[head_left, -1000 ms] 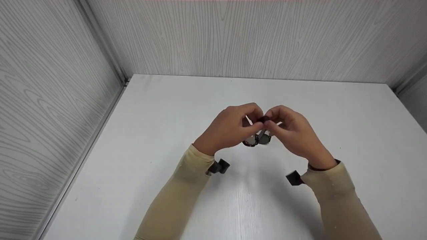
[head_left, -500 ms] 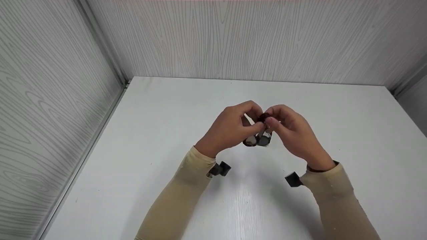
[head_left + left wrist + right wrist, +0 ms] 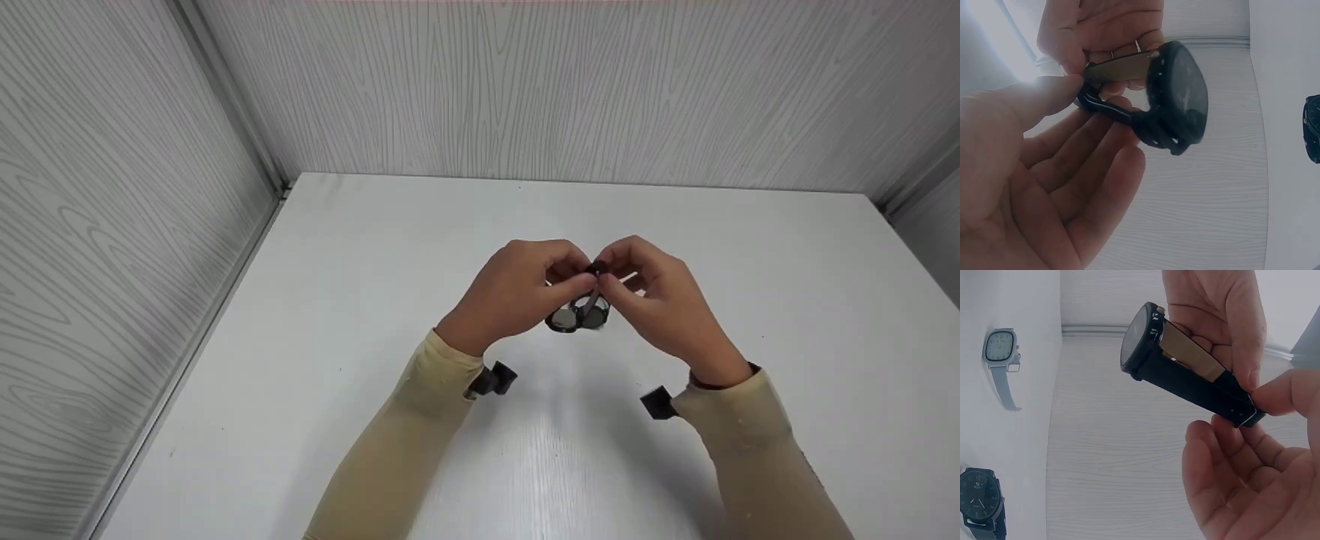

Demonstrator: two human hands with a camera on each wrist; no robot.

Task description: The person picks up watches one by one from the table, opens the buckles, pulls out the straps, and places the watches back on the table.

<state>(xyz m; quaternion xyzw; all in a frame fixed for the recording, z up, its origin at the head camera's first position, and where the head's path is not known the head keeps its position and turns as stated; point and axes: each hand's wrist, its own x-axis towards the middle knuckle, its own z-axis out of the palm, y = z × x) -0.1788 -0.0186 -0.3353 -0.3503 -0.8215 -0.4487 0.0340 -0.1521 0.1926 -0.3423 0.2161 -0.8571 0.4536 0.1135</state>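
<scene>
Left hand point(image 3: 517, 289): thumb and fingers pinch the strap end of a black round watch with a tan-lined strap point(image 3: 1190, 385), presumably to steady it.
Watch: held above the smooth white counter point(image 3: 375, 300), strap looped, case clear of both palms; whether it's buckled, I can't tell.
Right hand point(image 3: 667, 300): pinches that end from the opposite side, presumably for fine control.
</scene>
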